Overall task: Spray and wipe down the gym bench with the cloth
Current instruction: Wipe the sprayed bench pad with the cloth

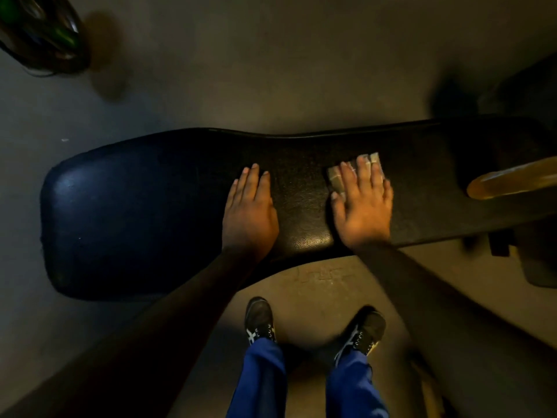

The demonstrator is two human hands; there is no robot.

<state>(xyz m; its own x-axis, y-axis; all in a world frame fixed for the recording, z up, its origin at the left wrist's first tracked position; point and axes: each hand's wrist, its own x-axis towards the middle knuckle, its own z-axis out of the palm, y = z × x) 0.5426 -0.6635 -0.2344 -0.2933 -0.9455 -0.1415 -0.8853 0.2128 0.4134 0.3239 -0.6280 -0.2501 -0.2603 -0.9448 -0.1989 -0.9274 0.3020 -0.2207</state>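
Observation:
A long black padded gym bench (pixel 144 206) runs across the view from left to right. My left hand (pixel 250 212) lies flat on its middle, fingers together, holding nothing. My right hand (pixel 363 206) presses flat on a small folded pale cloth (pixel 335 178), whose edges show past my fingertips and thumb. A yellowish translucent object (pixel 509 181), blurred, lies on the right part of the bench; I cannot tell whether it is the spray bottle.
Grey floor (pixel 271 55) surrounds the bench. A dark round object with green parts (pixel 45 31) sits at the top left. My two feet in dark shoes (pixel 313 327) stand just in front of the bench. Dark frame parts (pixel 500 245) show at the right.

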